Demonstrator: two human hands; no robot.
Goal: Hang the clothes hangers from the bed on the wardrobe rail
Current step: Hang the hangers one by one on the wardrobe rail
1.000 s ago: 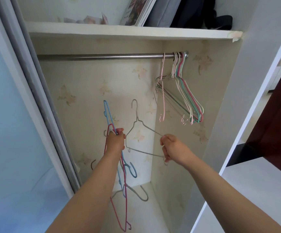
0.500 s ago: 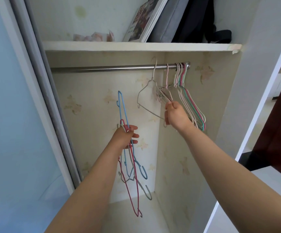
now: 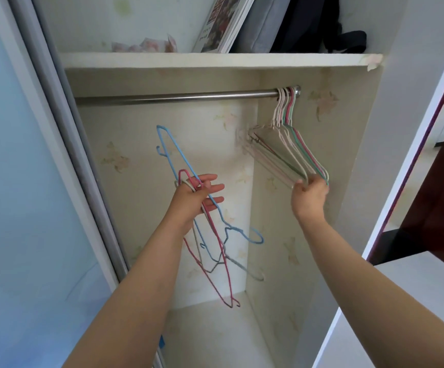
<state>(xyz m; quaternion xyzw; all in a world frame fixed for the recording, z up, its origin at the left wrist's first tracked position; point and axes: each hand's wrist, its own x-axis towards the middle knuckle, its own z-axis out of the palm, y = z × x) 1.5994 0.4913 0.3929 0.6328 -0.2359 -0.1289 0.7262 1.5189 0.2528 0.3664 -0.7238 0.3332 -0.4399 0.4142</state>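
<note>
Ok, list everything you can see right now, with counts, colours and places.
Rail: one, steel, under the shelf.
Hung hangers: a bunch, count unclear, pink, white, green, red, at the rail's right end.
Held hangers: at least three, blue, red, grey, below the rail's middle.
Shelf: one, white, above the rail.
Book: one, leaning on the shelf.
Bags: grey and black, on the shelf.
Left hand: holds the loose hangers.
Right hand: touches the hung bunch's lower ends.

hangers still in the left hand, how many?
3 visible, fanned hook-down in the left hand: blue hanger, red hanger, grey hanger. Overlapping wires could hide another.
</note>
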